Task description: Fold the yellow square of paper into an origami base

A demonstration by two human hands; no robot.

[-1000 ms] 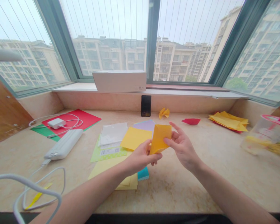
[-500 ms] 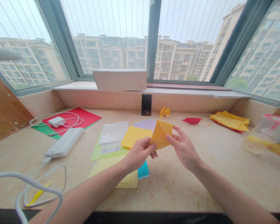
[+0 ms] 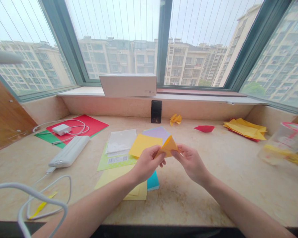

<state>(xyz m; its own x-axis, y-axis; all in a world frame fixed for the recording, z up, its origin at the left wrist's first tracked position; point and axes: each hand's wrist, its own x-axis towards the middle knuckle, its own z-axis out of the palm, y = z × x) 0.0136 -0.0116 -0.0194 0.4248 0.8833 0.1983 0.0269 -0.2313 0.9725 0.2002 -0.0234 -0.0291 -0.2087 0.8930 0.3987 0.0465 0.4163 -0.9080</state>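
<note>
Stone counter (image 3: 201, 206): left hand (image 3: 149, 161) and right hand (image 3: 190, 162) pinch paper (image 3: 169, 146) from either side, probably for steadiness; phone (image 3: 156, 111) propped upright.

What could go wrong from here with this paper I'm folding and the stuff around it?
The folded yellow paper, pinched by the left hand and right hand, might crease crookedly. The looped white cable beside the left forearm could snag. If knocked, the clear cup might tip onto the nearby yellow papers.
</note>
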